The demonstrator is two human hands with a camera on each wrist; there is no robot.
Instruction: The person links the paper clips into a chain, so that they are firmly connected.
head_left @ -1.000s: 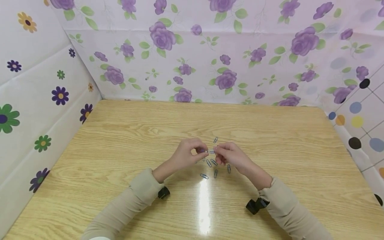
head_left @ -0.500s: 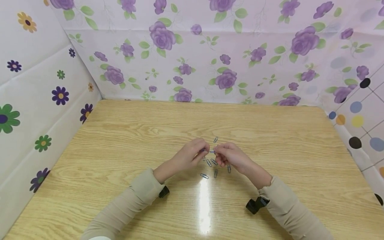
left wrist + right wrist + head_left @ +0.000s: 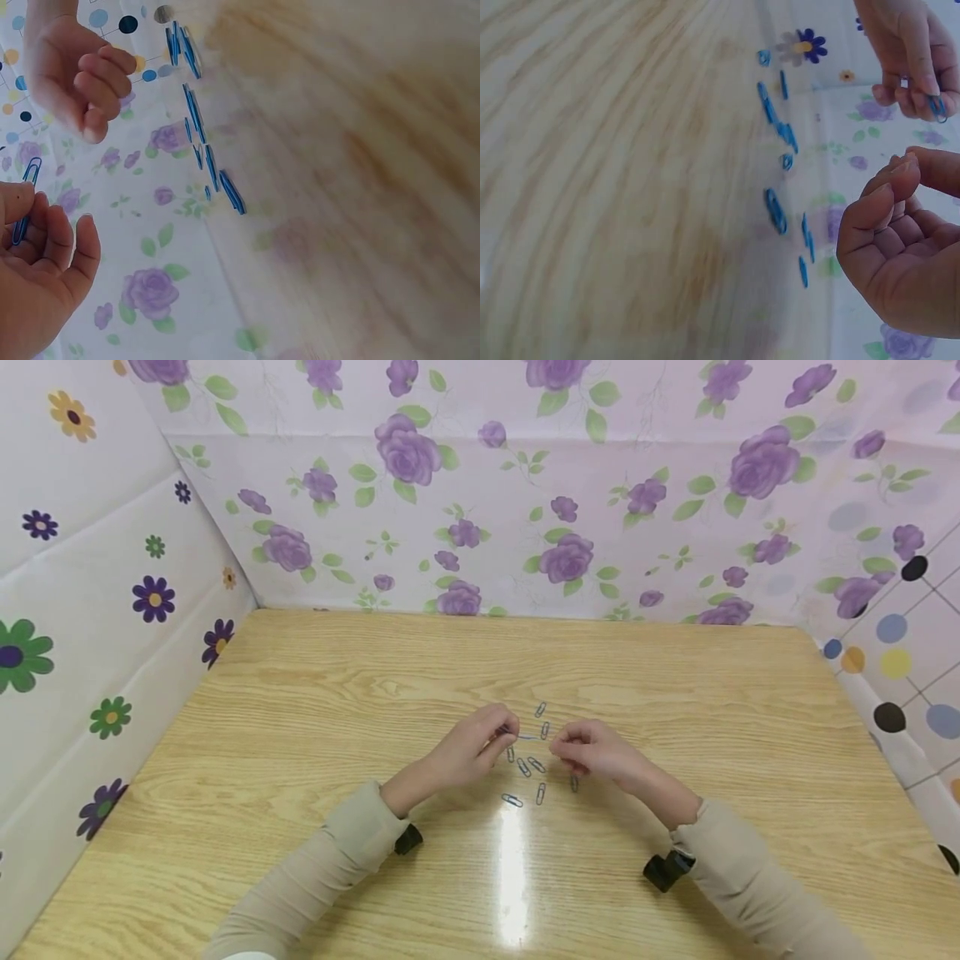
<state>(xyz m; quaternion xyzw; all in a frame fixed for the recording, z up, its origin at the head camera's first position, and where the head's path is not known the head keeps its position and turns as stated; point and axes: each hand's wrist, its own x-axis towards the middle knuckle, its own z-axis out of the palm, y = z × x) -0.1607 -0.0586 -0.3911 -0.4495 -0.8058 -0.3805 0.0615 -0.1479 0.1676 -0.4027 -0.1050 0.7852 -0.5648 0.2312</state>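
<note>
My left hand [image 3: 474,750] pinches a blue paper clip [image 3: 32,169] between thumb and fingers, with its wire loop sticking out toward the right hand. My right hand [image 3: 602,753] hovers just to the right, apart from that clip. Its fingers are curled and its thumb meets the index fingertip; in the right wrist view nothing shows between them. Below and around both hands, several loose blue paper clips [image 3: 522,767] lie scattered on the wooden table [image 3: 360,693]. One loose paper clip [image 3: 574,783] is partly covered by the right hand.
A flowered cloth [image 3: 495,527] hangs behind the table's far edge. Patterned sheets flank the left and right sides. Each sleeve carries a black wrist camera, the right one [image 3: 663,870] just above the tabletop. Light glares on the table's front middle.
My right hand has let go of the paper clip's end and moved to the right, uncovering a loose clip on the table. The left hand keeps its pinch and has shifted only slightly.
</note>
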